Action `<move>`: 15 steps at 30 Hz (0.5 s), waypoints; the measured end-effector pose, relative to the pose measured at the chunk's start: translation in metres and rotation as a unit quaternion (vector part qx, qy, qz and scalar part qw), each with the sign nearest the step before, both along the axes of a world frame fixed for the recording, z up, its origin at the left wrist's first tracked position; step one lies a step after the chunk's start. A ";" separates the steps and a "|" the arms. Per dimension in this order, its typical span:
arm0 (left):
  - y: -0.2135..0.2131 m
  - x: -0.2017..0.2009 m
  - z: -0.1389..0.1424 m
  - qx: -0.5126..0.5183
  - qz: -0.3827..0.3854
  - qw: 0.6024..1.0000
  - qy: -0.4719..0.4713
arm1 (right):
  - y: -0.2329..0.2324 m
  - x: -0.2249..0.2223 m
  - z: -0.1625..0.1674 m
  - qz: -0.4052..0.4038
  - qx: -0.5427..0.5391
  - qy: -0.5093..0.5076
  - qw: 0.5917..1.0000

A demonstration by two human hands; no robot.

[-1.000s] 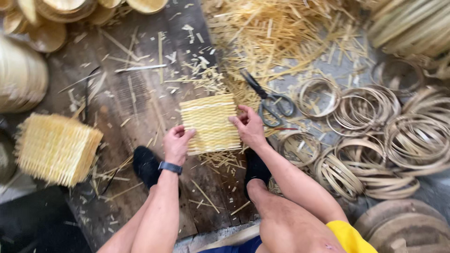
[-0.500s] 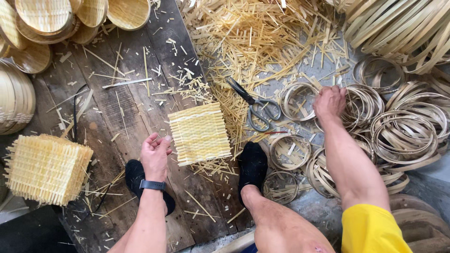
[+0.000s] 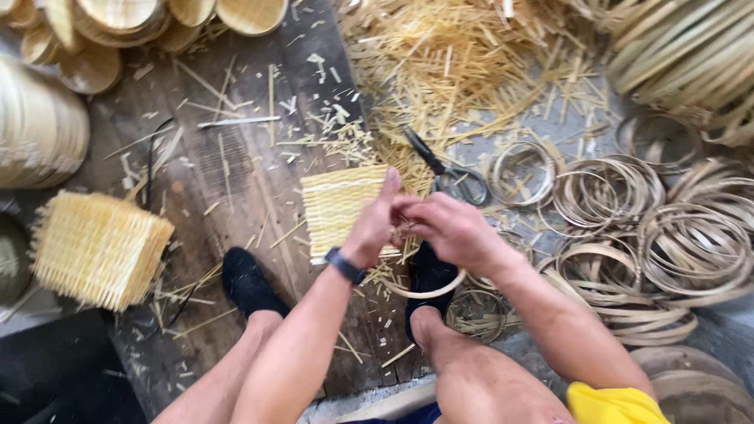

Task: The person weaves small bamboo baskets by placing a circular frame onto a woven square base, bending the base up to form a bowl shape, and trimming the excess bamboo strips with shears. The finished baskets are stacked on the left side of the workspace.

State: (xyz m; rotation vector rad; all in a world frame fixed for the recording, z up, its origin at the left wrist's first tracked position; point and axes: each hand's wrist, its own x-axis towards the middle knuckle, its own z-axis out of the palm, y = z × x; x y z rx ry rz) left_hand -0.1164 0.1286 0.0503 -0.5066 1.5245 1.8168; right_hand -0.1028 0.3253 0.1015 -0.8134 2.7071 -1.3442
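Both hands, the left hand (image 3: 375, 224) and right hand (image 3: 448, 229), close on a thin bamboo ring (image 3: 428, 289) just above the woven mat (image 3: 338, 208), keeping it steady.

Bare hands, left hand (image 3: 375, 228) and right hand (image 3: 448, 229), no gloves, no rings visible; dark wristband (image 3: 343, 265) with a small blue patch just behind the left hand; bare forearms, bare legs below; black shoes (image 3: 247, 283) under the hands; yellow garment (image 3: 613, 404) well behind the right hand.
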 end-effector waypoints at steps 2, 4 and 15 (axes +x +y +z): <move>0.005 -0.001 0.000 0.113 -0.022 0.978 -0.171 | -0.019 -0.004 0.003 0.025 0.055 0.086 0.994; 0.000 0.002 -0.001 0.067 0.020 0.977 -0.200 | -0.031 -0.006 -0.001 0.023 0.061 0.119 0.991; -0.017 0.037 -0.022 0.065 0.143 0.970 -0.188 | -0.057 0.009 -0.038 -0.033 0.043 -0.007 0.998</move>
